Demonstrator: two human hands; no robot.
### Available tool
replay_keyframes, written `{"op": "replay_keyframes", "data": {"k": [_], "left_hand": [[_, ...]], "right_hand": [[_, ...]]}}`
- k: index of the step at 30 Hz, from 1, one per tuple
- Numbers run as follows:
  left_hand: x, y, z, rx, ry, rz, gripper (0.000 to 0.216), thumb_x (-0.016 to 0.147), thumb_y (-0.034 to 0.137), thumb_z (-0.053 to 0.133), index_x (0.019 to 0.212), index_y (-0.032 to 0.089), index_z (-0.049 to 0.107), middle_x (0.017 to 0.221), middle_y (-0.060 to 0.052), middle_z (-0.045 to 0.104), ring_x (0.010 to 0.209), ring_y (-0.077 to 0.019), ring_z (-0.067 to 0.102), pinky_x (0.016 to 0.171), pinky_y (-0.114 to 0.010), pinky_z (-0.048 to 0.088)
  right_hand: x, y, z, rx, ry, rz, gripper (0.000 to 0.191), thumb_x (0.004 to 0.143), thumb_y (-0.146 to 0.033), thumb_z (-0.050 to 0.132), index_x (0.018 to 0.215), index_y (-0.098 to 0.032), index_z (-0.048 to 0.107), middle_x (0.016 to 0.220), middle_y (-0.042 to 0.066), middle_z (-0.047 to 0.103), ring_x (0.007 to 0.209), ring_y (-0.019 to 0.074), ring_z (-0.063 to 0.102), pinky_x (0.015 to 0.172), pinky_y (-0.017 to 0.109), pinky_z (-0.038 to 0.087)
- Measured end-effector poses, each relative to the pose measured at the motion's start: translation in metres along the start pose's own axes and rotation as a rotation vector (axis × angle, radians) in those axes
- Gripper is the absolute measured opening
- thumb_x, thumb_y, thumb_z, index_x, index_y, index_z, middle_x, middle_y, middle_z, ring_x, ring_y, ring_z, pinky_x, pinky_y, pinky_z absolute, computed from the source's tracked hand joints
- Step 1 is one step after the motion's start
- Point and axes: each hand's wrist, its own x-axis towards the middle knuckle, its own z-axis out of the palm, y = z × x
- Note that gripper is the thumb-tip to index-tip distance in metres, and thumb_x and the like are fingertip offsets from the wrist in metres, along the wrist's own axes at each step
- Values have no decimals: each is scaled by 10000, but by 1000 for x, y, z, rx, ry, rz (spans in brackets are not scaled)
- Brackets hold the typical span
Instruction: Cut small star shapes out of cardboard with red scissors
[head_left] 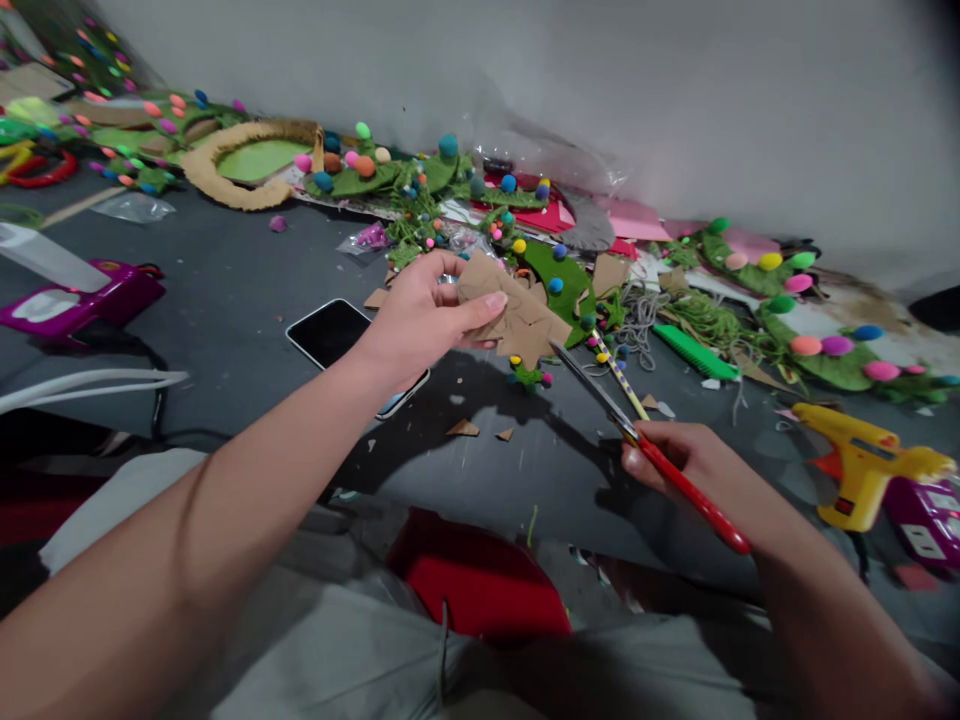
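My left hand [427,315] is raised above the dark floor and pinches a jagged piece of brown cardboard [517,310] between thumb and fingers. My right hand [686,460] grips red-handled scissors [645,445]. Their dark blades point up and left, and the tips reach the lower right edge of the cardboard. Small cardboard scraps [463,429] lie on the floor beneath.
A black phone [334,333] lies under my left wrist. A yellow glue gun [862,470] sits at the right, a purple device [75,300] at the left. Green felt shapes with coloured pom-poms [810,345] line the wall, beside a green comb [694,352] and a striped pencil [619,375].
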Motion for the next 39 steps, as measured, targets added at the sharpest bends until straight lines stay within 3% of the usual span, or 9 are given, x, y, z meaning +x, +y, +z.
{"op": "replay_keyframes", "data": {"k": [17, 21, 27, 33, 39], "left_hand": [[2, -1, -3, 12, -8, 17, 232, 914, 85, 748, 1033, 183, 575, 848, -14, 792, 705, -152, 774, 631, -274, 668], [3, -1, -2, 26, -13, 13, 236, 910, 87, 745, 1048, 188, 583, 866, -13, 795, 732, -160, 782, 637, -273, 669], [4, -2, -3, 40, -54, 41, 218, 899, 119, 752, 1040, 186, 600, 878, -12, 779, 758, -160, 775, 658, -275, 666], [4, -1, -4, 29, -50, 14, 211, 894, 132, 755, 1027, 184, 600, 904, -23, 785, 768, -153, 770, 680, -276, 670], [4, -3, -5, -3, -42, 6, 253, 852, 160, 802, 989, 205, 594, 847, -15, 772, 806, -176, 768, 676, -290, 661]], "right_hand": [[2, -2, 2, -61, 28, -20, 616, 841, -777, 670, 634, -238, 455, 649, -42, 353, 619, 143, 335, 538, 281, 305], [2, -3, 3, -101, 44, -28, 627, 872, -770, 641, 626, -240, 413, 649, -50, 306, 614, 133, 303, 533, 280, 273], [4, -1, 4, -218, 50, -73, 571, 968, -703, 556, 656, -238, 444, 638, -45, 354, 608, 139, 337, 543, 295, 304], [12, 4, 7, -257, 128, -168, 601, 945, -721, 548, 603, -245, 415, 586, -50, 303, 579, 139, 271, 545, 328, 276], [16, 4, 5, -198, 82, -185, 639, 919, -742, 584, 579, -215, 461, 595, -47, 309, 598, 126, 279, 543, 300, 281]]}}
